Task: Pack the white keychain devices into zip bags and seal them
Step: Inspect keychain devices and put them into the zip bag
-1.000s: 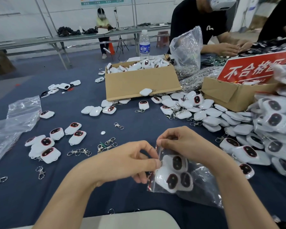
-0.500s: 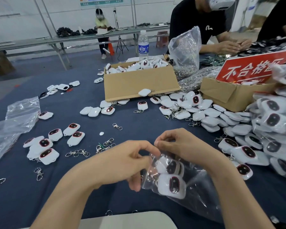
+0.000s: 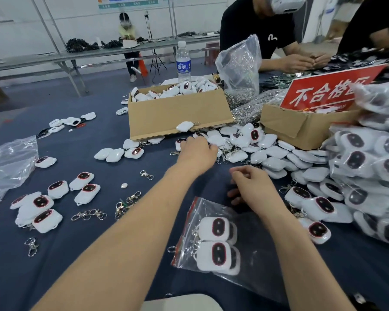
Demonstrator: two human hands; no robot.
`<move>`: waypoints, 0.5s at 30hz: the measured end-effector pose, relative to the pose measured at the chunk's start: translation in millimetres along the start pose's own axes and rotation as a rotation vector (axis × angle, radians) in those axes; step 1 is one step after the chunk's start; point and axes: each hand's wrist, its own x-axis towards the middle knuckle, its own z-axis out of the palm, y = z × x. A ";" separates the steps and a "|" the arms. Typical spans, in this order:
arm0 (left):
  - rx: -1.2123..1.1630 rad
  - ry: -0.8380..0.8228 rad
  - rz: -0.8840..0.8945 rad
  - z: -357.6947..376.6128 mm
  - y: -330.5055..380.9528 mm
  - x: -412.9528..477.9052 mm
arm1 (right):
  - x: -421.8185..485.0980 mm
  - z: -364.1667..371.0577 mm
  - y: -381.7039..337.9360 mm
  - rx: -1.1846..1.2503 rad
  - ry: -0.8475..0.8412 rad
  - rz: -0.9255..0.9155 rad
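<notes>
The zip bag [image 3: 253, 254] of white keychain devices [image 3: 213, 230] lies on the bench [image 3: 121, 254]. Just beyond it our right hand [image 3: 249, 185] hovers, grip loose and empty. Farther beyond, our left hand [image 3: 197, 151] touches the loose devices [image 3: 236, 140]; we cannot tell its grip.

Red rectangular sign board [image 3: 328, 90], standing in an open brown cardboard box [image 3: 301, 129] at right: large white characters 不合格, with a fourth partly hidden. Clear plastic water bottle [image 3: 183, 61]: blue label, white characters too blurred to read. Teal-banded wall poster [image 3: 130, 2]: print too small to read.
</notes>
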 end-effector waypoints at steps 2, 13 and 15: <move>0.103 -0.040 -0.057 12.3 2.0 17.6 | 3.7 1.0 3.0 0.030 0.016 0.014; -0.723 0.110 0.127 -10.1 -41.0 -64.6 | -9.9 9.8 -11.8 -0.012 -0.106 -0.217; -0.803 0.125 0.099 -8.2 -57.4 -99.6 | -16.9 19.7 -16.9 -0.037 -0.210 -0.273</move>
